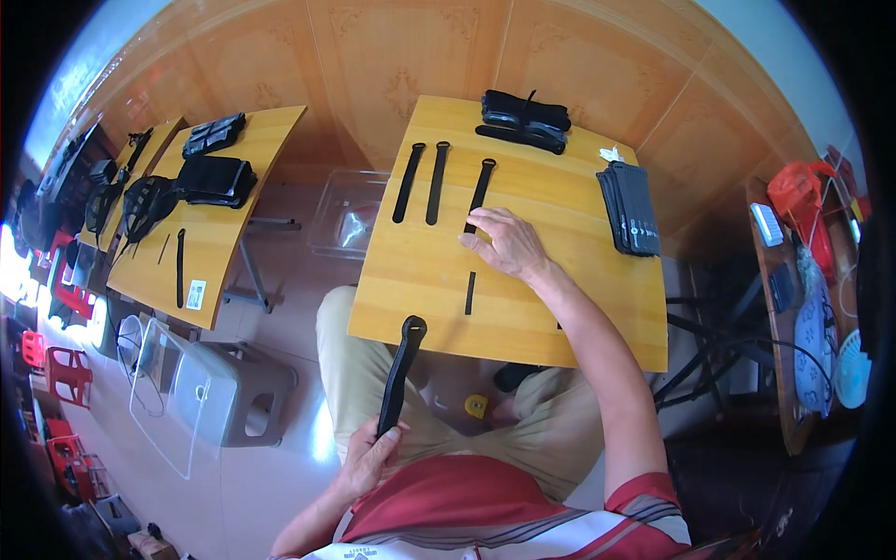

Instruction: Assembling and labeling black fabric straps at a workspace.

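Evidently, in the head view, the work stands partway along: three black straps lie singly on the yellow table (420,289), one more is off it in hand, and a tied black bundle (525,112) sits beyond, apparently not yet drawn upon or already finished; which of these cannot be told. The left hand (371,455) is closed about the lower end of the held strap (401,369), which rises forward from the grip over the lap, its slotted end farthest from the fingers and close to the table's near edge. The right hand (509,241) has thumb and forefinger at the near end of the middle strap (483,184), which extends away from the fingertips; whether they pinch it or merely touch it cannot be told. To the left of this hand lie the outer strap (409,183) and the inner strap (437,183), side by side and apart; nearer the body than its fingertips lies a short black strip (469,293); well to its right rests a stack of dark flat sleeves (627,207).
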`<state>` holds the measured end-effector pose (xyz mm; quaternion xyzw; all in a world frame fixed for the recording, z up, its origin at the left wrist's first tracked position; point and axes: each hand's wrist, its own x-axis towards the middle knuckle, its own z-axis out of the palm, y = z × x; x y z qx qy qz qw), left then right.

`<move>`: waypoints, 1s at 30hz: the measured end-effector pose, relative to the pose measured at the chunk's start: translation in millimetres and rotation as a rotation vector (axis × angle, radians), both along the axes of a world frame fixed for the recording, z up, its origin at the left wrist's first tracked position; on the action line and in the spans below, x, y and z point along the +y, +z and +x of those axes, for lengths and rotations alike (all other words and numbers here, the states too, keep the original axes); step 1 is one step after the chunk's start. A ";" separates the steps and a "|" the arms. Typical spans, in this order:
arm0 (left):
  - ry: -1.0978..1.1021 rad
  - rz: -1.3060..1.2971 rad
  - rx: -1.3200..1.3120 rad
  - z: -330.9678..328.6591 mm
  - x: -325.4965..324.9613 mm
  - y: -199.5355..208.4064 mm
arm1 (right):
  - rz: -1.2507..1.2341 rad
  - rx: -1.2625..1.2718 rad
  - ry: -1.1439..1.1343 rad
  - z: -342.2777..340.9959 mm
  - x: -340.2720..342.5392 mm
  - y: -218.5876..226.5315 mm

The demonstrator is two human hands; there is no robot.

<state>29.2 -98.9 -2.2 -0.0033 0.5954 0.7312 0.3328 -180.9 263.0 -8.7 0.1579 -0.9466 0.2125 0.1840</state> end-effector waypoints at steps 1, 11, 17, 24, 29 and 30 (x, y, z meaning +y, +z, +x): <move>-0.004 -0.001 0.013 -1.4 0.8 -0.9 | -0.050 -0.028 -0.012 -4.3 3.8 -2.5; -0.029 0.021 -0.017 -13.0 5.4 -4.9 | 0.100 -0.110 -0.111 -39.4 9.4 -22.2; -0.016 0.048 -0.061 -17.2 3.8 -12.5 | 0.076 -0.146 -0.036 -62.4 9.5 -16.9; 0.010 0.115 -0.001 -20.1 7.4 -14.5 | 0.094 -0.178 -0.029 -77.0 12.2 -14.3; 0.019 0.221 -0.129 -19.9 10.7 -12.2 | 0.005 -0.178 -0.057 -68.3 13.9 -12.2; 0.022 0.220 -0.127 -20.2 12.5 -10.8 | 0.005 -0.176 -0.054 -63.8 10.8 -7.9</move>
